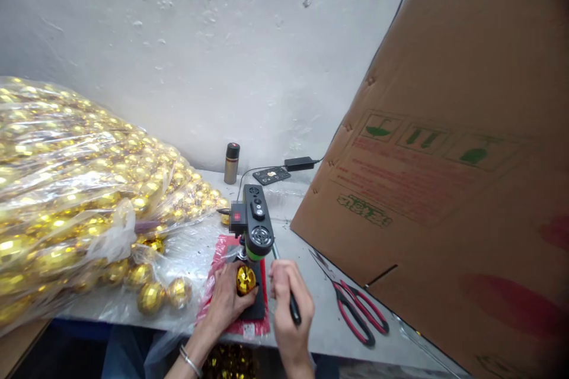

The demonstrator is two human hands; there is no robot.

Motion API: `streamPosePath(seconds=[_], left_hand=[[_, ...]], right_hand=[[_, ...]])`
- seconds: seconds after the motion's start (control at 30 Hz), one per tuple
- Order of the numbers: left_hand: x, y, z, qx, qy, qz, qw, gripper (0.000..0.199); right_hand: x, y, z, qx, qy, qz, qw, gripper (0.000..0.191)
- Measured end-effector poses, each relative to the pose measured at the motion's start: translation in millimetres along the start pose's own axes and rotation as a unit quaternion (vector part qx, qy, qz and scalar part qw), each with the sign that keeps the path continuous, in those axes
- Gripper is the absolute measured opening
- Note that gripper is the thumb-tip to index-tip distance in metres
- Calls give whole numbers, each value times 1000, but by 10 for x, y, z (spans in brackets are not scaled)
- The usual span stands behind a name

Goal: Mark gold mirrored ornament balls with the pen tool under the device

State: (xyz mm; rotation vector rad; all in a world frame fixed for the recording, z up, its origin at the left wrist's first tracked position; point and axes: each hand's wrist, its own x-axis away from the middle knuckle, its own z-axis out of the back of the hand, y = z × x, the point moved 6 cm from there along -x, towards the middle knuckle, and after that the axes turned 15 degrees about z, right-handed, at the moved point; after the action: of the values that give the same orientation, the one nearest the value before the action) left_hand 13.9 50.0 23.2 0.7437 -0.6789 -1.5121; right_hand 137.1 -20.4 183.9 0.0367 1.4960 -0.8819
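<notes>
My left hand point(225, 294) grips a shiny gold faceted ball point(246, 280) between thumb and fingers, just below the head of a small black bench press point(259, 231). Beneath the ball is the press's dark base point(256, 310), resting on a red plastic sheet point(213, 275). On the press's right side, my right hand point(288, 302) is wrapped round its lever handle point(295, 310), whose black grip pokes out below the fist. The fingers of my left hand partly cover the ball.
A clear plastic bag point(127, 231) full of gold balls fills the left side; loose gold balls point(179, 292) lie near it. Red-handled scissors point(355, 308) lie right, beside a large cardboard box point(427, 189). Behind stand a bottle point(232, 164), a phone point(271, 175) and a black adapter point(300, 163).
</notes>
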Motion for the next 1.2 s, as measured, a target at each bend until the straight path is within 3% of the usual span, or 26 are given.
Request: streamPosePath(seconds=[0.13,0.2,0.27,0.33,0.43,0.57,0.7,0.8,0.93,1.0,1.1,1.2], left_hand=[[327,-75,146,-66,5,-68,995,62],[453,-100,315,-111,25,-120,986,71],[442,-132,568,-155,54,-137,977,61],[285,-194,882,-206,91,-96,970,42],[-2,-304,1304,-274,104,-29,956,34],[-111,-443,1573,-294,52,-2,954,35],[17,-556,1552,-293,-39,28,955,37],[72,-552,1457,-321,-68,39,944,42],[58,-419,1215,-313,-89,3,946,45],[36,-358,1094,-258,-94,6,962,47],[-2,-302,959,-94,-80,60,991,53],[-24,-231,793,99,-68,99,988,56]], right_hand=[[-164,-67,24,-19,-7,-18,1000,29],[-128,-46,11,-24,-4,-10,1000,28],[-70,-27,0,-26,-1,3,1000,26],[-34,-29,-1,-24,0,18,1000,26],[-33,-57,1,-25,-9,40,999,25],[-30,-62,-1,-26,-8,41,999,25],[22,-22,-17,-27,0,18,999,26],[48,-9,-24,-31,3,15,999,26],[49,-10,-14,-25,4,20,999,25],[40,-17,-6,-23,4,24,999,26],[19,-30,-8,-23,-5,21,999,27],[-35,-37,-4,-16,-4,-6,1000,29]])
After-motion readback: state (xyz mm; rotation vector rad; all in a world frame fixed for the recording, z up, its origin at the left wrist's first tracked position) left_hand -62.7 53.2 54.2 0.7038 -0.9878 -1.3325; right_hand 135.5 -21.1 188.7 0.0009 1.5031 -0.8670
